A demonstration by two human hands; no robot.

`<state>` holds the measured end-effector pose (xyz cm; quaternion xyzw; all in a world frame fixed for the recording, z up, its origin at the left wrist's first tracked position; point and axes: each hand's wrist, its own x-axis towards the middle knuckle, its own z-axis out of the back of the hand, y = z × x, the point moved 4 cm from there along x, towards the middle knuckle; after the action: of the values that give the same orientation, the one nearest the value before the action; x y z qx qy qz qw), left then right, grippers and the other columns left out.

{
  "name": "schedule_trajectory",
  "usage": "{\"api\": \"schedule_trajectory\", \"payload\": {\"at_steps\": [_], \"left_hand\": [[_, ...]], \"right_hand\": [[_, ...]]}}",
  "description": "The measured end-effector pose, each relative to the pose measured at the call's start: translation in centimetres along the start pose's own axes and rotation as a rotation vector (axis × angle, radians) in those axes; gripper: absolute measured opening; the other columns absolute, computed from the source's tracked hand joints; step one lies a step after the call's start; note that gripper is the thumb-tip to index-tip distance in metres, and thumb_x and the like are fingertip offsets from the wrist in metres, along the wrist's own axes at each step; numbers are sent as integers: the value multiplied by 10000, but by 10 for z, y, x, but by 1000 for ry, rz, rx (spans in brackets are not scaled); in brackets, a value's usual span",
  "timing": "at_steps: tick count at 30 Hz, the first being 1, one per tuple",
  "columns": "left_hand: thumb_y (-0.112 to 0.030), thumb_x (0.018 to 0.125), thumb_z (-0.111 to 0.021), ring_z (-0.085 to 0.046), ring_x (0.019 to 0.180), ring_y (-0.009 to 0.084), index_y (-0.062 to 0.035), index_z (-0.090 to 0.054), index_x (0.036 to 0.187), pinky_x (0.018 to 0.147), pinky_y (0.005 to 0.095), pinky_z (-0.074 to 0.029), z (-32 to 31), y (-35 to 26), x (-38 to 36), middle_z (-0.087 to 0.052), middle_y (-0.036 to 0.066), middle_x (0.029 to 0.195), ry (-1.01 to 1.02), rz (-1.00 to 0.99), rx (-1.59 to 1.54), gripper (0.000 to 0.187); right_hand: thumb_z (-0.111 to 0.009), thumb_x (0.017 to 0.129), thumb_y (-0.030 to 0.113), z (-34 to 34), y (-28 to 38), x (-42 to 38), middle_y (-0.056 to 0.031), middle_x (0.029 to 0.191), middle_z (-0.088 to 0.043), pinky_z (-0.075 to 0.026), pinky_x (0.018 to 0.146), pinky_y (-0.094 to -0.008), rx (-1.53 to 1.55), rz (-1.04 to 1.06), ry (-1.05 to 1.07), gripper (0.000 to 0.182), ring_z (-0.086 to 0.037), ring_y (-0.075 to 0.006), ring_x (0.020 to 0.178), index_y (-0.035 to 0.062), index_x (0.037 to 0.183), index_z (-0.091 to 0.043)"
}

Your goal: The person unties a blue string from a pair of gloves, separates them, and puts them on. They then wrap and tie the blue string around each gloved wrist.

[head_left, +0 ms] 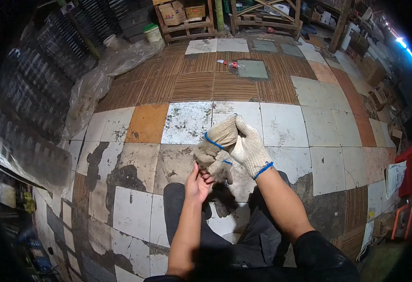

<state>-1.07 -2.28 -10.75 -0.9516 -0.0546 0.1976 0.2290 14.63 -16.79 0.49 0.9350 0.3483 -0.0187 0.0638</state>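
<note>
My right hand (250, 148) wears a white knitted glove with a blue cuff, and its fingers are closed on the upper part of a dirty beige glove (223, 133) with a blue edge. Bare, my left hand (198, 185) is beside the lower end of that glove, palm up with its fingers curled; the fingertips touch the grimy fabric. Just below hangs another soiled glove (221, 172), also with a blue edge. Darker gloves (223, 202) show between my knees, partly in shadow.
A plastic bottle (234, 64) lies on the patchwork tile floor (283, 124). Plastic sheeting (93, 84) and stacked trays (37, 80) stand at the left. Wooden racks (187, 29) are at the back. A red crate (407, 170) is at the right.
</note>
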Motion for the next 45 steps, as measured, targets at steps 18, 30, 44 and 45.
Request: {"api": "schedule_trajectory", "payload": {"at_steps": [18, 30, 44, 45], "left_hand": [[-271, 1143, -404, -564, 743, 224, 80, -631, 917, 647, 358, -435, -60, -107, -178, -606, 106, 854, -411, -1419, 1216, 476], [-410, 1106, -572, -685, 883, 257, -101, -598, 994, 699, 409, -577, -27, -173, -221, -652, 50, 967, -220, -734, 252, 330], [-365, 1120, -581, -615, 857, 189, -43, -669, 1039, 818, 366, -509, 130, -144, -162, -625, 42, 909, -920, -285, 1166, 344], [-337, 1113, -598, -620, 854, 183, -37, -677, 1035, 814, 356, -512, 113, -146, -162, -636, 45, 911, -858, -397, 1189, 320]], "right_hand": [[-581, 1119, 193, 28, 20, 7, -186, 1208, -708, -614, 1017, -482, -398, 265, -246, 271, -723, -309, 1096, -31, 1259, -640], [-565, 1095, 156, 36, 39, 7, -131, 1037, -706, -605, 811, -389, -541, 305, -252, 207, -709, -224, 920, -17, 1165, -657], [-682, 1033, 295, 21, 22, -26, -37, 932, -712, -529, 708, -315, -1142, 87, -155, 255, -653, -139, 817, 46, 1064, -728], [-684, 1026, 304, 18, 20, -25, -34, 924, -708, -522, 677, -304, -1111, 87, -120, 259, -647, -128, 808, 50, 1048, -732]]}}
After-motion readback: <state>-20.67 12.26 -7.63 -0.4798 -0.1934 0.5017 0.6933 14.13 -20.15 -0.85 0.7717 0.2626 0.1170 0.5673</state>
